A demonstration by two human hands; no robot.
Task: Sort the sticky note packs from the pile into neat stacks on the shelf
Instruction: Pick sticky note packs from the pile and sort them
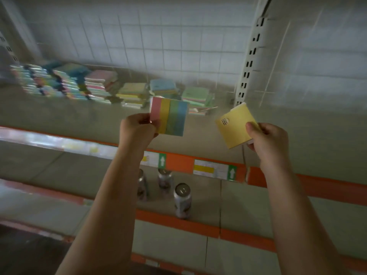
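Observation:
My left hand (138, 127) pinches a striped sticky note pack (170, 118) with pink, yellow, green and blue bands, held up above the shelf. My right hand (267, 138) pinches a plain yellow sticky note pack (235, 127) at its lower right corner, tilted. Behind them on the grey shelf (79, 116) lie several stacks of sticky note packs (65, 82) at the left, with a looser pile (178, 94) of yellow, blue and green packs in the middle. The view is blurred.
A white slotted upright (248, 62) stands at the right of the shelf, a wire grid back panel (158, 40) behind it. The orange shelf edge (198, 167) carries price labels. On the lower shelf stand three metal cans (182, 200).

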